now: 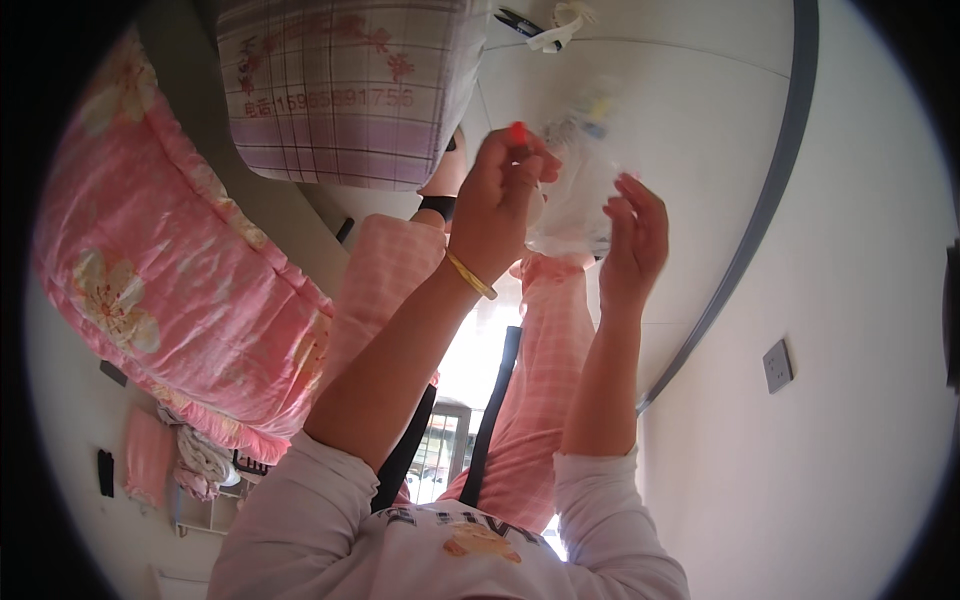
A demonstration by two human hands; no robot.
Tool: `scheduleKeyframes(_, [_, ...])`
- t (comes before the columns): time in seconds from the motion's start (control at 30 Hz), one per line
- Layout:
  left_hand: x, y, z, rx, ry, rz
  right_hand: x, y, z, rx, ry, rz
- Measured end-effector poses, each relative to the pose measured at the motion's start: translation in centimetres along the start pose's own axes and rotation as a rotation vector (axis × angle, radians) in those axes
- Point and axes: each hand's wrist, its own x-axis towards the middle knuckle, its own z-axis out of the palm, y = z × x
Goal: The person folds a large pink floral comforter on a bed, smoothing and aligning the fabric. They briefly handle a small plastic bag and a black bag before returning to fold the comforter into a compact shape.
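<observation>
A clear plastic bag [570, 202] hangs between my two hands above the pale tiled floor. My left hand [506, 176] has its fingers bent at the bag's left edge, with a small red thing at the fingertips that I cannot make out. A yellow bangle [471, 276] circles the left wrist. My right hand [636, 232] is raised at the bag's right side, fingers curled; its fingertips are blurred, and whether they pinch the plastic cannot be told. Something blurred in yellow and blue [592, 112] shows at the bag's far end.
Small dark thread snips [517, 21] and a white strip [562, 28] lie on the floor ahead. A large checked fabric bag [337, 135] with printing stands front left. A pink flowered quilt [202, 300] is at the left. The wall at right has a grey socket [778, 366].
</observation>
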Motion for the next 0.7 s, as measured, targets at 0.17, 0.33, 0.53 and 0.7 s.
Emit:
scheduleKeyframes(0.17, [1.0,1.1,-1.4,-0.312,0.017,-0.061,11.3,4.3,6.9,-0.487,-0.185,-0.415])
scheduleKeyframes(0.33, [1.6,2.0,-2.6,-0.514,0.007,-0.137,20.5,7.3,13.0,-0.907,-0.233,-0.658])
scheduleKeyframes(0.53, [1.9,2.6,-3.7,-0.652,-0.03,-0.179,21.3,10.7,13.7,-1.336,-0.345,-0.506])
scheduleKeyframes(0.7, [2.0,2.5,-3.1,-0.491,-0.019,-0.121,19.5,10.7,10.4,-0.731,-0.29,-0.152])
